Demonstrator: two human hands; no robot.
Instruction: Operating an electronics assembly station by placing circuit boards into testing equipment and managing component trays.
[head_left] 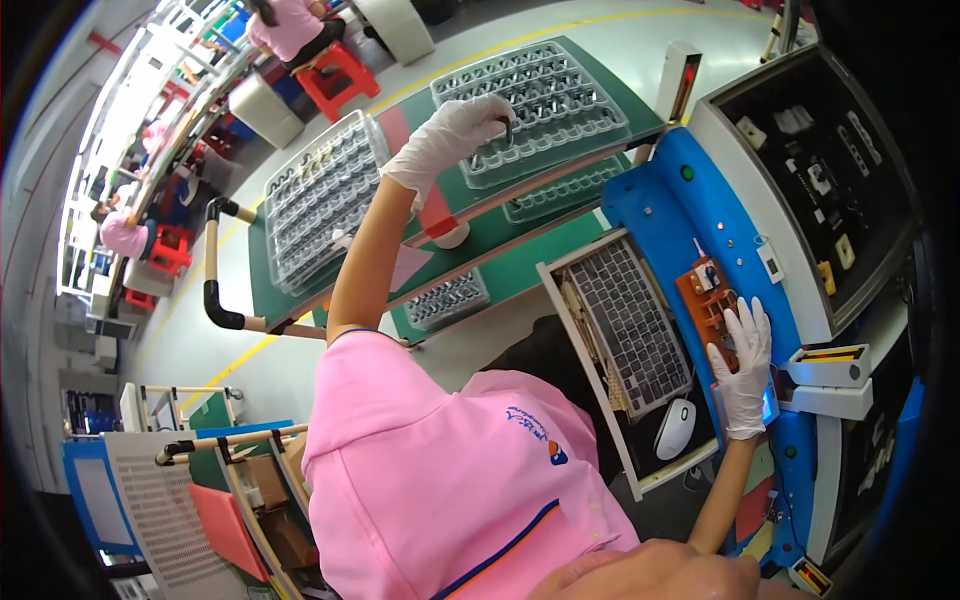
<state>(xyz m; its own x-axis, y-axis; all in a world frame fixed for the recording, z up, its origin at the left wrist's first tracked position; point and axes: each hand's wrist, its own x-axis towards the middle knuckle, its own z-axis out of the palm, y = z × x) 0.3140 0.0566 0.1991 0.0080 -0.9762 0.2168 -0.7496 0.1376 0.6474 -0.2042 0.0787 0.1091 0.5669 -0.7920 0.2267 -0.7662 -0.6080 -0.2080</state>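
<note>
My left hand (452,138), in a white glove, reaches over a clear plastic tray (480,178) with rows of small dark metallic parts in its pockets. Its thumb and fingers pinch a small dark curved part (507,130) above the tray's near-left corner; its exact kind is too small to tell. My right hand (742,368), also gloved, lies with fingers stretched out along an orange-red fixture (692,292) on a blue machine bed (648,212). Metal pieces sit on the fixture. The fingers partly cover its near end, and nothing shows gripped in them.
Another clear parts tray (290,268) stands left on the green-topped cart (262,302); more trays lie on lower shelves. A drawer holds a keyboard (630,325) and a white mouse (675,430). Right stands a dark-panelled machine cabinet (720,95). Co-workers in pink sit far off.
</note>
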